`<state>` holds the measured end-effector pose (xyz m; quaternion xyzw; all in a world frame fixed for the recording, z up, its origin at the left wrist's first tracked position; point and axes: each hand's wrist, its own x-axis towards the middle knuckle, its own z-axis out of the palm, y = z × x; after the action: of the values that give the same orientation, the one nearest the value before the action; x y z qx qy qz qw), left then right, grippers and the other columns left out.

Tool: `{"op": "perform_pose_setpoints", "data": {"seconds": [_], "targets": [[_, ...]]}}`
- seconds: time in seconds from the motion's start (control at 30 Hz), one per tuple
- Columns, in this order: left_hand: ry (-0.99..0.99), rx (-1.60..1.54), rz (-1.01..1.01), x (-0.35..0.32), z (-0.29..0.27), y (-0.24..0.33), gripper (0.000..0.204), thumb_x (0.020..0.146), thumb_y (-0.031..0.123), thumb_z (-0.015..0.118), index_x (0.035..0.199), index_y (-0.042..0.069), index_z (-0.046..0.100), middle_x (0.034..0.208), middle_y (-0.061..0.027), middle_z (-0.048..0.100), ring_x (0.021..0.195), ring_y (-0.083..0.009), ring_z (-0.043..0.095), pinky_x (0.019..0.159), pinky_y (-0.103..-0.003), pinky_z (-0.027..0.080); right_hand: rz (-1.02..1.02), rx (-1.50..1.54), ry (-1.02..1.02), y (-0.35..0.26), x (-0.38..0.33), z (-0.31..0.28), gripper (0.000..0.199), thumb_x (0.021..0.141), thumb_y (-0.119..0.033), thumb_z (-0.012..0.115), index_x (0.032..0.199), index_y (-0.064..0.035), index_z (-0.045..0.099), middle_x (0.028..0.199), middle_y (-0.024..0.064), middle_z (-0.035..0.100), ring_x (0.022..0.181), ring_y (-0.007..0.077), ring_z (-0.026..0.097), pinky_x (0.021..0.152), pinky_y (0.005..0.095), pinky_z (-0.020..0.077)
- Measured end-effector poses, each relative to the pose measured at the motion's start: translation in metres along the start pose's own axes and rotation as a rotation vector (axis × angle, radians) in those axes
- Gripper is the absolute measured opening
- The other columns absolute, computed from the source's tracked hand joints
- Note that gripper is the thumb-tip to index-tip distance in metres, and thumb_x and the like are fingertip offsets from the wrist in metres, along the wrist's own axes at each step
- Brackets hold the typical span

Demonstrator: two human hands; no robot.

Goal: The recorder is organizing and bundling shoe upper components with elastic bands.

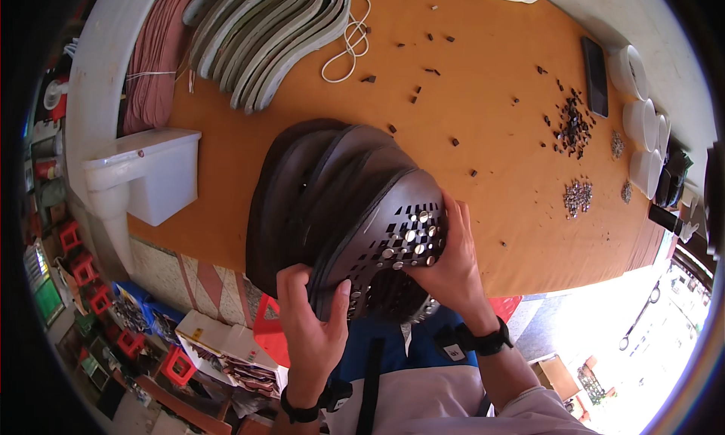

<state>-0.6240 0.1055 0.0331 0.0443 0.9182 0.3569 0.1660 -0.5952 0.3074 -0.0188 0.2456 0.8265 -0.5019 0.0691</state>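
Note:
A stack of dark brown leather shoe uppers [317, 186] lies in front of me over the table's near edge. The front upper has rows of square cut-outs and round silver studs [420, 235]. With my left hand [313, 325] I grip its lower left edge, the thumb on the face and the fingers behind. My right hand [457, 265] closes round its right edge beside the studs, fingers on the outer side and thumb underneath. Below, the inside of the curved pieces is dark and partly hidden.
On the orange-brown tabletop [483, 148] lie small dark pieces [574, 125], silver studs [578, 198] and a black phone [595, 76]. White tubs [640, 125] line the right side. Grey soles [279, 35], a pink bundle [160, 57] and a white box [162, 174] are at left.

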Motion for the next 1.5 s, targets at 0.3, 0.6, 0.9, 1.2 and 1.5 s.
{"op": "perform_pose_setpoints", "data": {"seconds": [0.3,0.6,0.9,1.2,1.5], "targets": [[-0.2,-0.078,-0.046,0.009,-0.011,0.002,0.039,0.092,0.012,0.072,0.118,-0.004,0.047,0.113,-0.0202,0.052,0.101,-0.0342,0.057,0.087,-0.042,0.047,-0.014,0.031,0.0,0.0,0.018,0.0,0.102,0.063,-0.003,0.084,0.152,-0.0003,0.035,0.134,0.0179,0.047,0.126,0.0334,0.052,0.108,0.0395,0.0435],[0.011,0.033,0.231,0.0,0.025,-0.012,0.065,0.095,0.013,0.067,0.142,-0.013,0.031,0.121,-0.0296,0.047,0.104,-0.0422,0.051,0.092,-0.049,0.044,-0.04,0.07,0.193,0.01,0.008,0.02,0.092,0.068,-0.001,0.072,0.151,0.0011,0.033,0.131,0.0199,0.048,0.12,0.0388,0.049,0.107,0.0438,0.0401],[-0.161,0.013,0.099,-0.004,0.02,-0.002,0.076,0.097,0.024,0.068,0.146,-0.015,0.026,0.128,-0.0386,0.051,0.104,-0.0525,0.064,0.086,-0.05,0.055,-0.109,0.048,0.234,0.02,0.01,0.027,0.099,0.063,-0.005,0.067,0.155,-0.0004,0.029,0.139,0.0218,0.045,0.131,0.0408,0.042,0.116,0.0469,0.0288],[-0.094,-0.107,0.072,-0.011,0.008,0.016,0.059,0.094,0.02,0.074,0.134,-0.009,0.042,0.111,-0.0308,0.063,0.096,-0.0474,0.068,0.081,-0.046,0.055,-0.16,-0.19,0.063,-0.02,0.001,-0.026,0.109,0.059,-0.001,0.079,0.156,-0.0029,0.03,0.153,0.0246,0.035,0.144,0.0429,0.034,0.119,0.0507,0.026],[-0.027,-0.043,0.219,-0.007,-0.002,0.032,0.037,0.09,0.005,0.071,0.121,-0.003,0.053,0.101,-0.0179,0.064,0.072,-0.0323,0.069,0.06,-0.037,0.057,-0.984,-0.651,-0.494,-0.092,0.035,-0.024,0.046,0.077,-0.005,0.072,0.123,-0.0083,0.067,0.11,0.0047,0.062,0.115,0.0221,0.061,0.115,0.0549,0.0312]]}}
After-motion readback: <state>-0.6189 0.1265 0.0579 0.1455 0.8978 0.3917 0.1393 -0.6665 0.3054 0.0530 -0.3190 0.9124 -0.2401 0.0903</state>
